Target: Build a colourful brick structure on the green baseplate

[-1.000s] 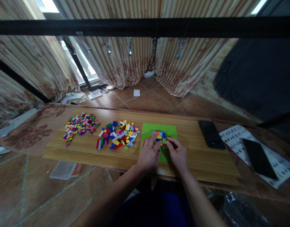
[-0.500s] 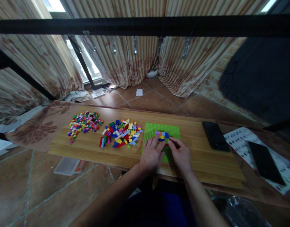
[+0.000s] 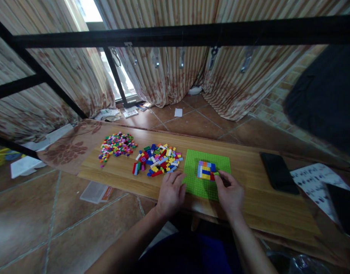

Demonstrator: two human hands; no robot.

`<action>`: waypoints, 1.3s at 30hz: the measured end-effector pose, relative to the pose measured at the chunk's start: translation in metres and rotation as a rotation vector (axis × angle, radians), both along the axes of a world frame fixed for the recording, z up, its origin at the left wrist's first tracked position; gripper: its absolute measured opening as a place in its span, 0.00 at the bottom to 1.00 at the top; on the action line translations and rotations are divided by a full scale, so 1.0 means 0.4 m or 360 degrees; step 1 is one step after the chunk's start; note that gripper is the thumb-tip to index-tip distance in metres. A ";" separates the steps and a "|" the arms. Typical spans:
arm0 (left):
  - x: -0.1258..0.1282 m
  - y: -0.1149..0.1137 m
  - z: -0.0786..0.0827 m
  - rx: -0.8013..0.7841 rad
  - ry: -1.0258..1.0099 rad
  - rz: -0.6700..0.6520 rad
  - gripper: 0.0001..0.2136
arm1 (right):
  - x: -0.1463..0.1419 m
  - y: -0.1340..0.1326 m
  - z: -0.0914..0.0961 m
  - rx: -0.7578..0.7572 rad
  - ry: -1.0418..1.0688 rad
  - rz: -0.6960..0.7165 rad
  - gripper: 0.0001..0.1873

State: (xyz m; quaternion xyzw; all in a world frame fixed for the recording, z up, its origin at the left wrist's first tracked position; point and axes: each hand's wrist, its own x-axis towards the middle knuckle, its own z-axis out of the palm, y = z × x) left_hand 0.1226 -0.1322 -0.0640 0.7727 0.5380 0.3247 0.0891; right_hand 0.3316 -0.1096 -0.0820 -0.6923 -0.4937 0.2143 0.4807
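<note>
A green studded baseplate (image 3: 192, 186) lies on the wooden board, bearing a block of bricks (image 3: 205, 172) in blue, yellow, red, white, orange and purple. My right hand (image 3: 231, 192) is at the block's right side, thumb and forefinger pinching a small lime-green brick (image 3: 216, 173). Whether that brick touches the block I cannot tell. Just left of the baseplate, my left hand (image 3: 171, 192) hovers palm down, fingers loosely bent and the thumb apart, with nothing seen in it. Beyond its fingertips spreads a pile of larger mixed bricks (image 3: 162, 158).
Farther left on the wooden board (image 3: 249, 205) is a heap of tiny coloured pieces (image 3: 117, 144). A black phone (image 3: 278, 173) rests at the right, near a printed sheet (image 3: 311, 186) with a dark device (image 3: 342, 207) on it. A black rail (image 3: 175, 34) crosses behind.
My left hand has left the brick block and moved left, off the baseplate. My right hand stays by the block's right side, now with the lime-green brick visible. The camera view has shifted.
</note>
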 end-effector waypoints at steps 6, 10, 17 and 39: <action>-0.111 -0.003 -0.020 -0.0049 0.0105 0.0434 0.09 | -0.011 -0.034 0.042 0.0054 0.0014 -0.0021 0.21; -0.116 0.007 -0.025 -0.0174 0.0243 0.0496 0.06 | -0.019 -0.048 0.040 0.0033 0.0067 0.0031 0.20; -0.109 0.018 -0.020 -0.0221 0.0346 0.0478 0.04 | -0.009 -0.065 0.015 0.0013 0.0169 0.0062 0.19; -0.088 0.008 -0.010 -0.0310 -0.0257 0.0320 0.06 | -0.004 -0.071 0.009 0.0016 0.0130 0.0122 0.17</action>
